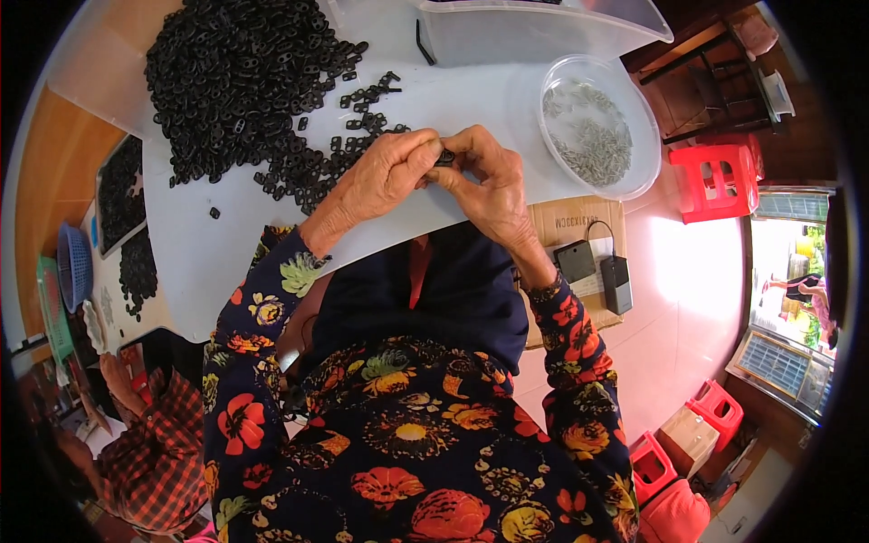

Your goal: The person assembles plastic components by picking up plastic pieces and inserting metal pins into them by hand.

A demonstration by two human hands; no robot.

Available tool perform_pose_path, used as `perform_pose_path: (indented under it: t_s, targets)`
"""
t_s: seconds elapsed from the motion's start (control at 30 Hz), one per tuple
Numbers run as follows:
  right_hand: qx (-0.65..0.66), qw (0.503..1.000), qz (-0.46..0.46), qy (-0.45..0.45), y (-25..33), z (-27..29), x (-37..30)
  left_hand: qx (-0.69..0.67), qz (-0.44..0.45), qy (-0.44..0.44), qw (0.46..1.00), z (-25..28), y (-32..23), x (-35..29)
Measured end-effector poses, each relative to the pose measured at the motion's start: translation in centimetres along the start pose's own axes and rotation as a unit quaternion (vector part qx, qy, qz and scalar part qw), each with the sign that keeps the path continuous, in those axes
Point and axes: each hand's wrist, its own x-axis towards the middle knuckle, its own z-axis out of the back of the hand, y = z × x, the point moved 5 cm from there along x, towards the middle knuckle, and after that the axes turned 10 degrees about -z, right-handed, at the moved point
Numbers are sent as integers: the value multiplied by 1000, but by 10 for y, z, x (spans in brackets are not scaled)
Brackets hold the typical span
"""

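Observation:
Over the table's near edge my two hands meet, fingertips pinched together. Between them a small black plastic piece [444, 157] shows, mostly covered by the fingers. My left hand [385, 174] is closed at its left side, and my right hand [489, 181] grips it from the right with thumb and forefinger. Whether a metal pin is held there too is hidden. A large heap of small black two-holed plastic pieces [240, 86] lies beyond my left hand, with loose ones trailing toward it. Right of my right hand stands a round clear tub [645, 167] with many small silvery pins [593, 145].
A translucent plastic bin [543, 36] stands at the table's far side. A cardboard sheet [579, 217] carrying a black phone-like device [575, 261] and a dark box [617, 284] lies at right. Red stools [715, 181] stand beyond. Another person's checked sleeve [158, 452] is at lower left.

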Motion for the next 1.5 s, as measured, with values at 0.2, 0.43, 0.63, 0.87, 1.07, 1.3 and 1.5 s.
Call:
perform_pose_path:
  t_s: [0.2, 0.43, 0.63, 0.87, 1.07, 1.3, 1.5]
  targets:
    - [-6, 1000, 1, 1, -2, 0, 0, -5, -5, -5, 1000, 0, -1, 1]
    - [9, 1000, 18, 4, -1, 0, -1, -1, -18, 8, 1000, 0, -5, 0]
    - [-20, 1000, -15, 18, 4, 0, -1, -5, -22, 0, 1000, 1, -2, -1]
    - [-48, 999, -1, 18, 2, -2, -1, -34, -50, -10, 998, 1, 1, -2]
    - [96, 994, -34, 48, 4, -7, -2, -68, -15, 18, 997, -1, 7, -2]
    - [-96, 971, 113, -187, 104, 59, 86, -129, -38, 42, 990, -11, -11, -23]
    - [-191, 960, 172, -112, 131, 12, 102, -144, 3, 39, 989, -17, -3, -35]
